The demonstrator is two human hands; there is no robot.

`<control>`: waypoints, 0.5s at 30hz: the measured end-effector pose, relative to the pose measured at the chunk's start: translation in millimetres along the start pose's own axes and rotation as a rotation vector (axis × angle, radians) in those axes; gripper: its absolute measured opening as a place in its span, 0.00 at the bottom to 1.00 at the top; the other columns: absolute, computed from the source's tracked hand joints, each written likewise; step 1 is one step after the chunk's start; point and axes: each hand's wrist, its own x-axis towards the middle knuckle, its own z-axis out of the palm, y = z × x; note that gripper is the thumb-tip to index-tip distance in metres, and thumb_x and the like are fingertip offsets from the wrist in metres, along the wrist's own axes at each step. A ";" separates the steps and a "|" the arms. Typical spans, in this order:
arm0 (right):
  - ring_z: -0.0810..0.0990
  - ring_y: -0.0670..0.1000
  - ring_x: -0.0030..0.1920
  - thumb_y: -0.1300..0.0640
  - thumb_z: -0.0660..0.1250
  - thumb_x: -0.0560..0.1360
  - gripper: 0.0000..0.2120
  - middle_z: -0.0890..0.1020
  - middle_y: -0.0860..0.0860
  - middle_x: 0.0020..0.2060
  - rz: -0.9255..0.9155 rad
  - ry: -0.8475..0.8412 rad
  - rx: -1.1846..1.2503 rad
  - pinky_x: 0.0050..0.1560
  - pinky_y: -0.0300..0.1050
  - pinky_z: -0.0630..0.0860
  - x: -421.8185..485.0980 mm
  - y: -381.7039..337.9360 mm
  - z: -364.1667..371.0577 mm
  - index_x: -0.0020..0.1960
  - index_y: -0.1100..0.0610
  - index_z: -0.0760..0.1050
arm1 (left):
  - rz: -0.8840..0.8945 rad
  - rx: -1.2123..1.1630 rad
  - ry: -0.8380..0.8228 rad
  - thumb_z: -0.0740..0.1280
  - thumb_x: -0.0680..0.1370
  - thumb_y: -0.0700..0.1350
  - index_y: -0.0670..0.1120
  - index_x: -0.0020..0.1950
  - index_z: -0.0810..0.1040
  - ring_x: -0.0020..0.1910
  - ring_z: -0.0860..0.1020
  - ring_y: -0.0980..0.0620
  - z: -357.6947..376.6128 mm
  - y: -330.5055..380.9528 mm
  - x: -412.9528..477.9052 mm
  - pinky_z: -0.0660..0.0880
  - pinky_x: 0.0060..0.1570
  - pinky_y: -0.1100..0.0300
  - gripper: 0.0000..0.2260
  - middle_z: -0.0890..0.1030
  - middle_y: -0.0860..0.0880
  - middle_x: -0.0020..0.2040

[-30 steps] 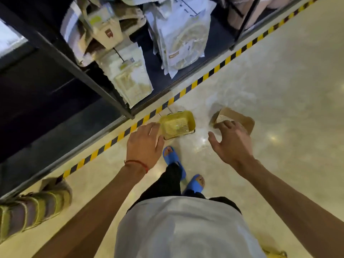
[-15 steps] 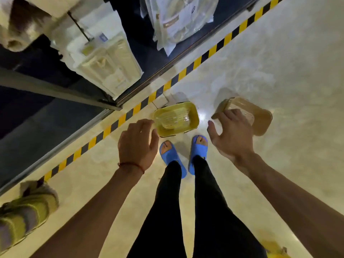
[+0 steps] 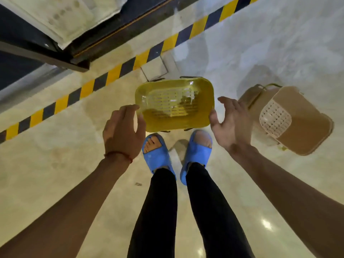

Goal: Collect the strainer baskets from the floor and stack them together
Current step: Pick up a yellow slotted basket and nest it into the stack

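A yellow strainer basket (image 3: 175, 105) sits upright on the pale floor just ahead of my feet. My left hand (image 3: 123, 133) hovers at its left edge with relaxed fingers, holding nothing. My right hand (image 3: 229, 123) is spread open at the basket's right edge, palm facing it. A tan strainer basket (image 3: 290, 120) lies tipped on its side further right, its white perforated bottom facing me. Neither hand grips a basket.
A yellow and black hazard stripe (image 3: 115, 73) runs diagonally across the floor behind the baskets. A dark shelving unit (image 3: 55, 53) with packaged goods (image 3: 61, 17) stands beyond it at the upper left. My blue slippers (image 3: 195, 151) stand just behind the yellow basket.
I have bent closer to the floor, so both baskets look larger. Both hands have come down to either side of the yellow basket, and my right hand has moved off the tan basket.
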 end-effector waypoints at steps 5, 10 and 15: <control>0.71 0.60 0.68 0.45 0.57 0.83 0.25 0.75 0.55 0.69 0.103 -0.070 0.052 0.66 0.52 0.66 34.8 35.1 84.5 0.75 0.57 0.66 | -0.097 -0.115 0.033 0.61 0.81 0.50 0.44 0.72 0.66 0.65 0.70 0.43 92.8 -45.1 37.5 0.70 0.62 0.50 0.21 0.71 0.44 0.68; 0.77 0.61 0.51 0.46 0.54 0.84 0.19 0.81 0.57 0.51 0.166 -0.029 0.242 0.45 0.48 0.66 55.3 52.3 134.8 0.69 0.57 0.67 | -0.239 -0.293 0.059 0.58 0.82 0.50 0.42 0.71 0.64 0.54 0.76 0.42 150.2 -60.3 59.1 0.73 0.47 0.52 0.19 0.76 0.43 0.60; 0.70 0.44 0.31 0.51 0.51 0.86 0.09 0.70 0.46 0.30 0.214 -0.006 0.341 0.31 0.44 0.56 52.8 48.6 139.3 0.51 0.54 0.66 | -0.422 -0.342 0.134 0.53 0.84 0.49 0.43 0.58 0.68 0.31 0.71 0.47 161.3 -52.1 59.4 0.65 0.32 0.53 0.12 0.70 0.53 0.32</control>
